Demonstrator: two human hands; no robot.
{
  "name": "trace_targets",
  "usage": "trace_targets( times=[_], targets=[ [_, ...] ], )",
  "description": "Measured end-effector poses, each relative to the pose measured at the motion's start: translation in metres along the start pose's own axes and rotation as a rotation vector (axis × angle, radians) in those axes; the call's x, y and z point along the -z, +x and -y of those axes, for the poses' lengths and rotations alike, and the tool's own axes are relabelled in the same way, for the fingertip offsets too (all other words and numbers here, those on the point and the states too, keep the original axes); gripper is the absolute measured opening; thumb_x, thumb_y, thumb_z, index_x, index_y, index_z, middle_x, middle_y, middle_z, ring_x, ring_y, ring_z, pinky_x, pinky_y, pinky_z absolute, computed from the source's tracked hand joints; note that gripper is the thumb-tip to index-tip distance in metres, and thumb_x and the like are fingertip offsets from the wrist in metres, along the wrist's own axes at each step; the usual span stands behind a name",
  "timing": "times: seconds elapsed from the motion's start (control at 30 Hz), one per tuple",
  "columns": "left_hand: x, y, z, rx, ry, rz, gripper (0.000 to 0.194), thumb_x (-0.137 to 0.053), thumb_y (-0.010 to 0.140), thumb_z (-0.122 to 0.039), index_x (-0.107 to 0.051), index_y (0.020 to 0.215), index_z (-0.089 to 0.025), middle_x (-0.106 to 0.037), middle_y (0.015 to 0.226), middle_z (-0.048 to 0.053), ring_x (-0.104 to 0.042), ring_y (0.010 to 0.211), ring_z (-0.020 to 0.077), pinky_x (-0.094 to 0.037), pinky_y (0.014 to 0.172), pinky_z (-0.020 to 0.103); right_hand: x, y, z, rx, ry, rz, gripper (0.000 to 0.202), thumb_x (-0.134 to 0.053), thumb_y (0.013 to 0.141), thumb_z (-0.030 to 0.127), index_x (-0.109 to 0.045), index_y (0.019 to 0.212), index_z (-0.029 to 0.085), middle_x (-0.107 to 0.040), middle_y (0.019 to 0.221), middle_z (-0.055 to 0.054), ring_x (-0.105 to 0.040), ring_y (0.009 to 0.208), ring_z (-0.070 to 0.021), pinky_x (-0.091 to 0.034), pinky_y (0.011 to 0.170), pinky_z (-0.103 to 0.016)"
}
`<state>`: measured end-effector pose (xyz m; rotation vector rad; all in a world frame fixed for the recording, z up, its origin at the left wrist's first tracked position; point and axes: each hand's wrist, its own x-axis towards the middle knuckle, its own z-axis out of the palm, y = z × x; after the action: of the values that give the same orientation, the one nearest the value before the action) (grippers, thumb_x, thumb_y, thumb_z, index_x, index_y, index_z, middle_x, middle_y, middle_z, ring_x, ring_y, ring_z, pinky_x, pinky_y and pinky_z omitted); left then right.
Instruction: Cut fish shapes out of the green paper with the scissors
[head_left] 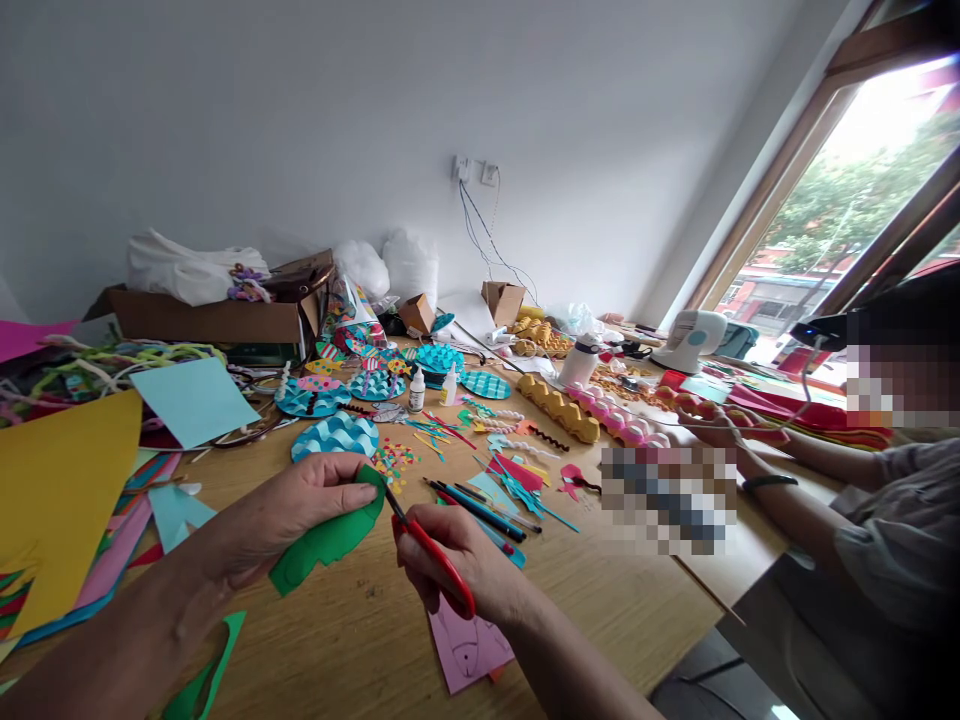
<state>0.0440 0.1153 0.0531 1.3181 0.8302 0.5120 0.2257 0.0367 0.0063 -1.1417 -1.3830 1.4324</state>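
My left hand pinches a piece of green paper with a curved, wavy outline, holding it above the table. Red-handled scissors are gripped in my right hand, their blades at the paper's right edge; how far the blades are apart I cannot tell. Below my right hand lies a pink sheet with a fish drawn on it, partly covered by my wrist. A green paper offcut rests near the table's front edge, beside my left forearm.
Pens and pencils lie beyond my right hand, near paper strips and two small white bottles. Blue wavy paper discs stand farther back. Coloured sheets pile up at left. At right, another person's hands hold a painted egg-carton strip.
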Motion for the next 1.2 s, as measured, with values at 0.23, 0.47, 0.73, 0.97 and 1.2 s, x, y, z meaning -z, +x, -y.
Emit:
trace_targets(
  times=[0.23, 0.47, 0.73, 0.97, 1.2],
  targets=[
    [-0.008, -0.001, -0.001, -0.007, -0.064, -0.013, 0.032, -0.087, 0.054, -0.039, -0.068, 0.068, -0.019, -0.056, 0.055, -0.006, -0.042, 0.048, 0.0073, -0.031, 0.043, 0.017, -0.006, 0.001, -0.004, 0.021, -0.033, -0.058, 0.044, -0.067, 0.078, 0.056, -0.048, 0.065, 0.019, -0.049, 0.047, 0.007, -0.044, 0.038, -0.0058, -0.029, 0.037, -0.016],
    [-0.010, 0.001, -0.001, -0.033, -0.028, 0.004, 0.031, -0.085, 0.057, -0.042, -0.070, 0.070, -0.018, -0.059, 0.058, -0.004, -0.043, 0.051, 0.0083, -0.033, 0.045, 0.017, -0.012, 0.003, -0.010, 0.066, -0.058, -0.130, 0.033, -0.064, 0.081, 0.041, -0.046, 0.064, 0.020, -0.047, 0.049, 0.007, -0.043, 0.038, -0.0063, -0.033, 0.036, -0.016],
    [-0.010, 0.006, 0.009, -0.055, -0.001, -0.004, 0.027, -0.082, 0.063, -0.042, -0.067, 0.068, -0.020, -0.054, 0.053, -0.006, -0.042, 0.045, 0.0091, -0.028, 0.041, 0.020, -0.017, 0.002, -0.007, 0.087, -0.092, -0.187, 0.045, -0.062, 0.081, 0.054, -0.042, 0.060, 0.020, -0.043, 0.044, 0.007, -0.040, 0.035, -0.0054, -0.027, 0.034, -0.016],
    [-0.009, 0.007, 0.011, -0.056, -0.016, -0.005, 0.026, -0.080, 0.066, -0.043, -0.069, 0.071, -0.020, -0.054, 0.054, -0.005, -0.042, 0.046, 0.0090, -0.029, 0.042, 0.019, -0.017, 0.001, -0.011, 0.101, -0.140, -0.249, 0.047, -0.065, 0.082, 0.054, -0.041, 0.058, 0.021, -0.037, 0.046, 0.008, -0.037, 0.037, -0.0059, -0.026, 0.035, -0.017],
    [-0.009, 0.006, 0.009, -0.033, 0.008, 0.004, 0.031, -0.082, 0.063, -0.046, -0.066, 0.069, -0.020, -0.053, 0.053, -0.006, -0.041, 0.046, 0.0087, -0.029, 0.042, 0.019, -0.018, 0.000, -0.009, 0.070, -0.143, -0.252, 0.050, -0.063, 0.078, 0.062, -0.041, 0.060, 0.021, -0.039, 0.045, 0.008, -0.038, 0.038, -0.0069, -0.028, 0.035, -0.018]
  ],
)
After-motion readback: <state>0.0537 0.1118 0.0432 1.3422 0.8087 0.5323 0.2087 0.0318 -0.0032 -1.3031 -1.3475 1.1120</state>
